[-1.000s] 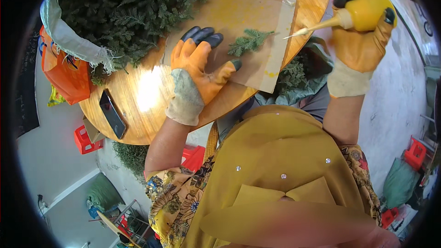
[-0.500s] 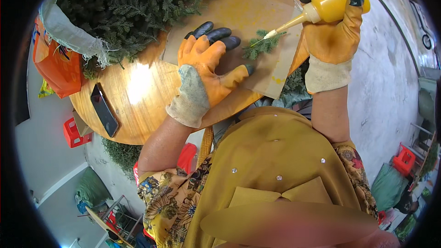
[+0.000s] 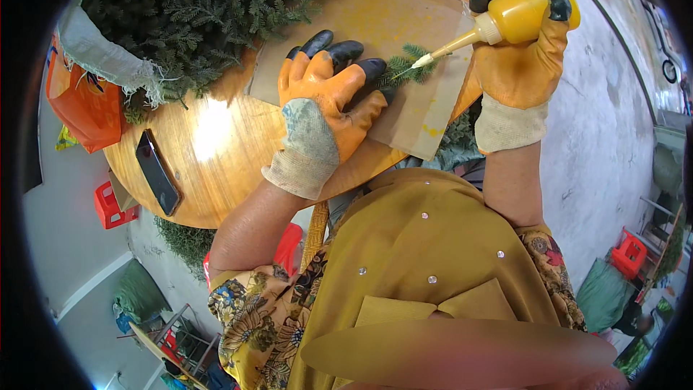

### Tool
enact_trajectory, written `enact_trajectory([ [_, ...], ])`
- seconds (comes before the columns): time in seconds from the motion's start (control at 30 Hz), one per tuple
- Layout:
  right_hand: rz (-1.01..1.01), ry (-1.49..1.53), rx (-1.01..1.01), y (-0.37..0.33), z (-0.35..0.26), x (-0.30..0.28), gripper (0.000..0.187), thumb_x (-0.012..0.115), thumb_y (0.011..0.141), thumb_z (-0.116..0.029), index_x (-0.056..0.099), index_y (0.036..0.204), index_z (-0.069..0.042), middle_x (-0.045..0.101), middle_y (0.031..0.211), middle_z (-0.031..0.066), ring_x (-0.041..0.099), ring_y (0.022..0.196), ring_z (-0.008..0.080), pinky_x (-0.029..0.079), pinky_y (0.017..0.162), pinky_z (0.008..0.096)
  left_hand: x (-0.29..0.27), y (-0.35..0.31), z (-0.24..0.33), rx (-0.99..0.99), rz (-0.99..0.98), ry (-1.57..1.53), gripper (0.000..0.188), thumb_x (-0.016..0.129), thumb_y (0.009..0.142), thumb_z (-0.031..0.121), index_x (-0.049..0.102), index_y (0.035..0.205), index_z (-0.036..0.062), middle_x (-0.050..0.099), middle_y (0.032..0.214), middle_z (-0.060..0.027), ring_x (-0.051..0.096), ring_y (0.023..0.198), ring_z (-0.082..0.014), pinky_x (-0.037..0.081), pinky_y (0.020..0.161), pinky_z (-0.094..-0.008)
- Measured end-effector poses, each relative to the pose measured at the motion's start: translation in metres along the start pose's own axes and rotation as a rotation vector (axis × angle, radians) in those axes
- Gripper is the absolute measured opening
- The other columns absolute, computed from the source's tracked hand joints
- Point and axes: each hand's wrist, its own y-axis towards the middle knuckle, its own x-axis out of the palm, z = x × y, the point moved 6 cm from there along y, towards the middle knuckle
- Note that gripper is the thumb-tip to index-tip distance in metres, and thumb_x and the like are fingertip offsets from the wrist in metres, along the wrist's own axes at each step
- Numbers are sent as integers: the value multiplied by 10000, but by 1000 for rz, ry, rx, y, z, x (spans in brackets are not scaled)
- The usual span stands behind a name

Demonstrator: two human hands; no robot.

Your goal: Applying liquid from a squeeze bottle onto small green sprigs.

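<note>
Yellow bottle (image 3: 533,9); green sprig (image 3: 401,65); multicoloured floral sleeve (image 3: 253,321).

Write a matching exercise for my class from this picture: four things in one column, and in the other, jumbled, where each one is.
Things
1. Yellow squeeze bottle
2. Dark phone
3. Small green sprig
4. Orange bag

Places
A. Over the cardboard, at the fingertips of the gloved left hand
B. At the table's far left edge, above the phone in the picture
C. Gripped in the gloved right hand
D. Lying on the bare wood of the table

Right pairs: 1-C, 2-D, 3-A, 4-B
</note>
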Motion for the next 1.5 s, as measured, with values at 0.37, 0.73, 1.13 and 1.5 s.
enact_trajectory([
  [0.37, 95, 10, 123, 1, 7, -4, 531, 747, 949, -306, 580, 1351, -2, 682, 1240, 208, 661, 1130, 357, 515, 1062, 564, 1, 0, 0, -5, 22, -34, 280, 782, 778, 130, 803, 1054, 174, 685, 1238, -117, 562, 1199, -409, 470, 1021, -511],
  [0.73, -69, 112, 205, 1, -14, 6, 552, 782, 920, -292, 583, 1340, 5, 666, 1249, 210, 637, 1141, 367, 521, 1045, 550, 4, 0, -4, 40, 36, -30, 243, 775, 766, 102, 809, 997, 170, 700, 1208, -125, 579, 1154, -420, 487, 968, -514],
  [1.13, 27, 240, 65, -5, -24, -1, 568, 805, 903, -293, 586, 1331, 9, 663, 1240, 207, 623, 1134, 370, 521, 1025, 545, 3, 2, -2, 55, 55, -58, 240, 785, 760, 86, 813, 991, 145, 710, 1184, -142, 587, 1186, -415, 498, 966, -503],
  [1.5, 203, -41, -35, 10, -40, -39, 579, 815, 895, -293, 571, 1311, 26, 669, 1215, 214, 633, 1126, 371, 528, 1014, 547, 9, 0, -8, 69, 73, -93, 197, 802, 753, 73, 803, 947, 106, 712, 1164, -163, 604, 1133, -407, 516, 929, -482],
])
